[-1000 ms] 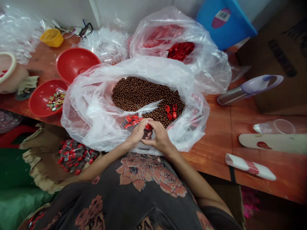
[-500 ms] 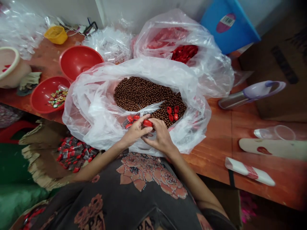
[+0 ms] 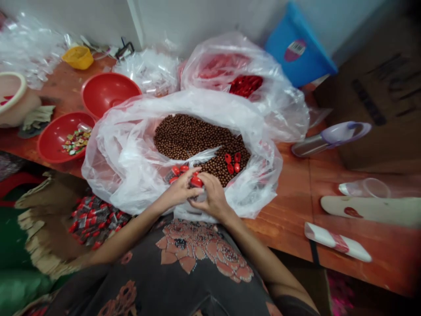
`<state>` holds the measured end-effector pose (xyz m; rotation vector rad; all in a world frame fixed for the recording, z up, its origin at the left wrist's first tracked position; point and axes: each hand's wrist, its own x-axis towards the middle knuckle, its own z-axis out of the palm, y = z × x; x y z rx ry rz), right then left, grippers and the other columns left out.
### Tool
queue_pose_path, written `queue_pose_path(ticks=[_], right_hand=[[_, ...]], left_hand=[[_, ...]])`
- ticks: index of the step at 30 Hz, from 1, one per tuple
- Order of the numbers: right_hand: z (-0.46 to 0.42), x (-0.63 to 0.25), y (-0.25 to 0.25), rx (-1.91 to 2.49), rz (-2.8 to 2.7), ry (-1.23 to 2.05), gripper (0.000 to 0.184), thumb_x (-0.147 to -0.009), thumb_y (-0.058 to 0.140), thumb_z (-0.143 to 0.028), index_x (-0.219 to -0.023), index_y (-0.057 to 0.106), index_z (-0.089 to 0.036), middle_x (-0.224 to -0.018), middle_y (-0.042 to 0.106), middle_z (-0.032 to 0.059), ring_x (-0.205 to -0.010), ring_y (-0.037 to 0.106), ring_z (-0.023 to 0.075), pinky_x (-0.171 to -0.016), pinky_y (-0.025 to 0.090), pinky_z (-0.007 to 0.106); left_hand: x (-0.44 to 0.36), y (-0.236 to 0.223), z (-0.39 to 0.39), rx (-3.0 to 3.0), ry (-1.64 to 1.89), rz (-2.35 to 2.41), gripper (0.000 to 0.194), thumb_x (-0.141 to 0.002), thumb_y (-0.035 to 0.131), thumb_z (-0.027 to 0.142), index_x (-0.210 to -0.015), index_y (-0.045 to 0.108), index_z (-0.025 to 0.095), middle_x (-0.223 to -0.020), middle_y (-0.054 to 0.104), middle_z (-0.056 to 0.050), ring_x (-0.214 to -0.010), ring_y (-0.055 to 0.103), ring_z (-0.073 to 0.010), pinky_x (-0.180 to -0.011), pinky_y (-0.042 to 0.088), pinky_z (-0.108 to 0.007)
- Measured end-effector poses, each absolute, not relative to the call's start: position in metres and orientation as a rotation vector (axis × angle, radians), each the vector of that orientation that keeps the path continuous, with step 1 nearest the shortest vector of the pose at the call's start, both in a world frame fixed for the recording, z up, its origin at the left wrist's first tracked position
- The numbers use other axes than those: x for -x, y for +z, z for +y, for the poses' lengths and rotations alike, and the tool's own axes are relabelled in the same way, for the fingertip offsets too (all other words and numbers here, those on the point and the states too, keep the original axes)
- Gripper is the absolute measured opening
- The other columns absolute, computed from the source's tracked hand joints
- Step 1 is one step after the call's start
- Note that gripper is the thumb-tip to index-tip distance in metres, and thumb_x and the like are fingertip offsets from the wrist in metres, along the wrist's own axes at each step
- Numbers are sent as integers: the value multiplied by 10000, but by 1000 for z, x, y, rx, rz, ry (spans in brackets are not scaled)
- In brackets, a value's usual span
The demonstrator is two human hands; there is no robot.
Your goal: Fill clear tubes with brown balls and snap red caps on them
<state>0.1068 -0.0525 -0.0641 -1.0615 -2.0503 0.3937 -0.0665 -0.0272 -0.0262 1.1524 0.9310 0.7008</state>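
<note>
Both hands are together at the near edge of a large white plastic bag [image 3: 115,140] full of small brown balls [image 3: 187,134]. My left hand [image 3: 180,189] and my right hand [image 3: 213,197] are closed around one small container with a red cap [image 3: 196,181]; its lower part is mostly hidden by the fingers. Just beyond my left hand lie several filled clear containers with red caps [image 3: 175,170]. Some loose open red caps [image 3: 237,167] rest on the balls to the right. Between them, a pale scoop-like piece [image 3: 207,154] lies on the balls, its exact kind unclear.
Left stand two red bowls, one with wrapped sweets [image 3: 46,136], the other [image 3: 110,90] behind it. Behind are a bag of red caps [image 3: 246,85] and a blue bin [image 3: 299,52]. Filled red-capped containers [image 3: 95,217] fill a carton below left. A bottle [image 3: 311,147] stands right.
The view has shifted slightly, so the table things appear lower and a little further left. My hands stay together around the red-capped container, with only a small change in the fingers.
</note>
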Motion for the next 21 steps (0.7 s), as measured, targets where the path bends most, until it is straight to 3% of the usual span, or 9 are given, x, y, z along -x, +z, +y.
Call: queue_pose_path(ticks=[4,8,11,13,16,21], right_hand=[[-50,-99,-61,1172,-2080,495,764,-738,732,-520,-1363,446,-187,-1297,594,165,-1221,550,319,-1040,446,523],[-44,-92,-56,1289,-2183,599,847,-676,764,-634,-1336,518,-164,-1271,603,177,-1214,532,352,-1054,431,548],[-37,-95,-51,1268,-2240,629,911,-727,727,-637,-1444,428,-161,-1324,566,194,-1225,529,352,-1037,454,543],[-29,-107,-49,1270,-2183,635,687,-867,633,-531,-1436,448,-193,-1303,578,167,-1205,552,306,-1016,486,494],[-15,-139,-51,1396,-2001,617,329,-997,436,-315,-1257,603,-200,-1139,639,124,-1078,618,236,-953,530,408],[4,-193,-60,1731,-1865,418,297,-989,427,-297,-1120,665,-178,-1014,640,113,-933,645,239,-867,547,400]], left_hand=[[80,-5,27,-1650,545,1143,273,-871,628,382,-1075,729,231,-1036,718,-78,-961,635,-232,-909,473,-344],[48,9,97,-2030,552,1122,162,-855,625,287,-898,772,235,-912,716,-80,-907,626,-240,-928,450,-346],[-1,-1,142,-2083,536,963,255,-761,597,74,-884,766,219,-982,719,-85,-984,629,-240,-985,435,-345],[-35,-11,165,-2095,527,882,402,-713,528,-19,-959,751,207,-1108,716,-83,-1109,601,-244,-1050,399,-354],[-76,-27,187,-2173,488,909,403,-739,484,-27,-1012,722,151,-1245,674,-124,-1245,533,-278,-1105,346,-399],[-89,-40,201,-2214,438,952,378,-698,560,-26,-1009,711,128,-1320,626,-153,-1364,422,-332,-1135,300,-431]])
